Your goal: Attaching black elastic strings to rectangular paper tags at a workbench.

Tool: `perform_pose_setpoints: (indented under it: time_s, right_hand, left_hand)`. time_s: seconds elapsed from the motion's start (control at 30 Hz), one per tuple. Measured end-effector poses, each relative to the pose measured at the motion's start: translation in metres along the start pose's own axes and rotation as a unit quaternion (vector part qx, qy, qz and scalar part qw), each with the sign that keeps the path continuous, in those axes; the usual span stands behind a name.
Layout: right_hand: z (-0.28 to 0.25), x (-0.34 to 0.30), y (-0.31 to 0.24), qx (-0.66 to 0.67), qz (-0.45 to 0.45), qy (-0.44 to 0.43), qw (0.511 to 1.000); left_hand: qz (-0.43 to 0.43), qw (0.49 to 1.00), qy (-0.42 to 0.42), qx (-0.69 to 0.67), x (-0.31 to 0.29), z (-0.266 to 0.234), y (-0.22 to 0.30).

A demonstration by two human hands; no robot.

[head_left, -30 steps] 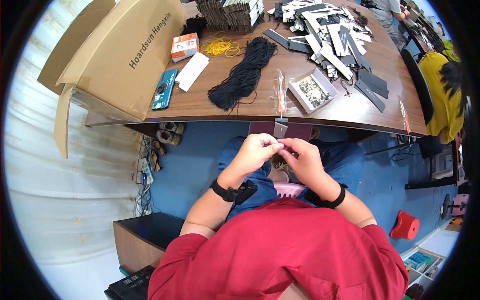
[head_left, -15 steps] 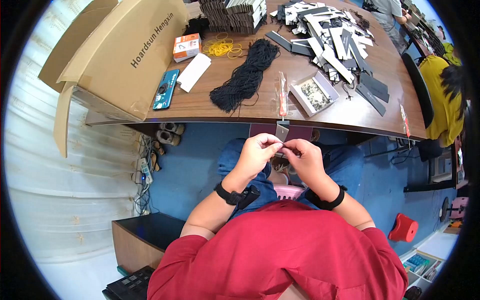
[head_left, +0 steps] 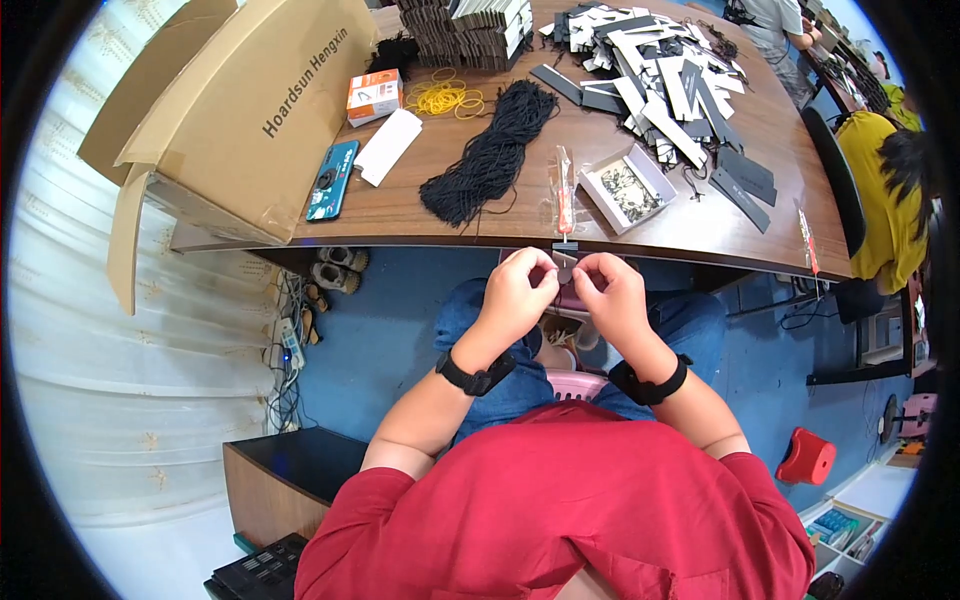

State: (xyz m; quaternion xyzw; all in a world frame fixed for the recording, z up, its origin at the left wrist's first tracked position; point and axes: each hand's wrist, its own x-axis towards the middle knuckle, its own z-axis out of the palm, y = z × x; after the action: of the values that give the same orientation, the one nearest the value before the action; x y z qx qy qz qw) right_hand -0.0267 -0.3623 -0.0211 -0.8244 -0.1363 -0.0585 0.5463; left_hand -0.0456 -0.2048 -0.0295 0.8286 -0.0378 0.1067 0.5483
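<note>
Left hand (head_left: 513,295) and right hand (head_left: 615,292) have drifted apart and up toward the bench (head_left: 395,212) edge since half a second ago. Thumb and fingertips look pinched together on each, no clue on what, way too small to tell. Nearest thing is a little flat grey piece (head_left: 566,262) with a darker top, center of the frame at the bench edge, sitting between the fingertips. Its lower end's hard to make out, and can't tell if they're touching it.
</note>
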Motion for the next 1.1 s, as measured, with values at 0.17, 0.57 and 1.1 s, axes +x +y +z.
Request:
perform_pose_setpoints:
  time_s: [0.17, 0.57, 1.1]
  right_hand:
    - [0.011, 0.003, 0.018, 0.027, 0.051, -0.018, 0.998]
    - [0.012, -0.014, 0.029, 0.096, 0.12, -0.052, 0.987]
    - [0.002, 0.005, 0.006, -0.199, -0.272, 0.087, 0.937]
  left_hand:
    - [-0.075, 0.988, -0.024, -0.136, 0.001, 0.013, -0.04]
    - [-0.141, 0.945, 0.024, -0.293, -0.019, 0.039, -0.038]
    - [-0.148, 0.939, -0.006, -0.309, -0.018, 0.039, -0.041]
